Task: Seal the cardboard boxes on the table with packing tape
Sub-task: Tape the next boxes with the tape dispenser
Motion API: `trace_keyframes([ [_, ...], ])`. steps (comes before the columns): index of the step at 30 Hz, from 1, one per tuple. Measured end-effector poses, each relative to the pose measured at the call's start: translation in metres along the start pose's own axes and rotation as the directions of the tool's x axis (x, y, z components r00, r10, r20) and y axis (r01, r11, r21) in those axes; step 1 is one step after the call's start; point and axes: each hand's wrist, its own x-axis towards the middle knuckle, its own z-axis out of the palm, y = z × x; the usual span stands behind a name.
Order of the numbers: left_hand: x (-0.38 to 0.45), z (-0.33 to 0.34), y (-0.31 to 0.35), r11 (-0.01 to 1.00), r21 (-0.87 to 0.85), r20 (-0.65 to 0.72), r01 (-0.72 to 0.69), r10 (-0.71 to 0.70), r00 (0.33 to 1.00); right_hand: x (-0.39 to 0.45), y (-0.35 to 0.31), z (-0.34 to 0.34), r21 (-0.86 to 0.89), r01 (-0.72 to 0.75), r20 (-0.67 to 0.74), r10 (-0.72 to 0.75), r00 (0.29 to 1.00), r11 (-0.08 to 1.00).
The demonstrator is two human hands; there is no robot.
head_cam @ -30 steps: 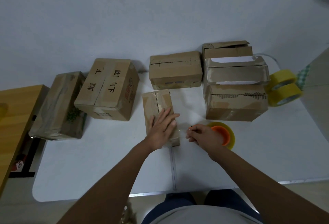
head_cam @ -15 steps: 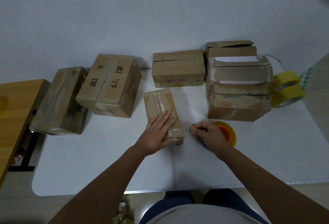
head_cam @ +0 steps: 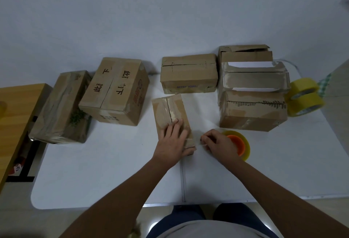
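A small cardboard box (head_cam: 169, 111) lies in the middle of the white table (head_cam: 105, 171), with tape along its top seam. My left hand (head_cam: 172, 143) lies flat on its near end, fingers spread, thumb against the front face. Just right of the box, my right hand (head_cam: 220, 144) is closed around a roll of clear yellowish tape with an orange core (head_cam: 239, 144), fingertips pinched near the box's near right corner. A thin clear tape strip between roll and box is hard to make out.
Larger boxes stand behind: a wrapped one (head_cam: 60, 107) far left, a printed one (head_cam: 115, 90), a flat one (head_cam: 188, 73), and a stack with an open-flapped box (head_cam: 253, 86) at the right. Two yellow tape rolls (head_cam: 305, 97) sit at the right edge. A wooden desk (head_cam: 17, 116) adjoins on the left.
My left hand slid back along the small box toward its near end, thumb wrapping the front face. My right hand with the tape roll stayed close beside the box's near corner.
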Motion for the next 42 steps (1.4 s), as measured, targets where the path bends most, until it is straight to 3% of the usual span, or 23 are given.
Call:
trace_keyframes([
  [4,-0.006,0.005,-0.009,0.999,0.000,-0.004,-0.037,0.037,0.999,0.000,-0.001,0.006,-0.127,0.113,-0.007,-0.115,0.993,0.985],
  [14,-0.007,0.014,-0.007,0.995,0.070,-0.012,-0.074,0.075,0.997,0.024,0.011,0.042,-0.177,0.323,-0.007,-0.329,0.944,0.930],
  [20,-0.007,0.013,-0.008,0.993,0.096,-0.018,-0.069,0.071,0.997,0.023,0.010,0.061,-0.229,0.248,-0.089,-0.274,0.958,0.941],
  [24,-0.007,0.014,-0.008,0.994,0.089,-0.007,-0.070,0.071,0.997,0.031,0.010,0.056,-0.192,0.123,0.034,-0.119,0.992,0.974],
  [26,-0.007,0.014,-0.007,0.994,0.085,-0.008,-0.070,0.071,0.997,0.037,0.016,0.056,-0.306,0.081,0.113,-0.048,0.992,0.949],
  [32,-0.007,0.014,-0.008,0.995,0.074,-0.015,-0.071,0.072,0.997,0.016,0.023,0.048,-0.263,0.065,0.096,-0.041,0.995,0.962],
  [36,-0.007,0.014,-0.007,0.995,0.072,-0.012,-0.067,0.068,0.998,-0.021,0.011,0.058,-0.232,0.179,0.198,-0.133,0.971,0.956],
  [42,-0.005,0.009,-0.007,0.998,0.039,0.037,-0.046,0.045,0.998,-0.013,0.008,0.050,-0.225,0.196,0.276,-0.130,0.952,0.955],
])
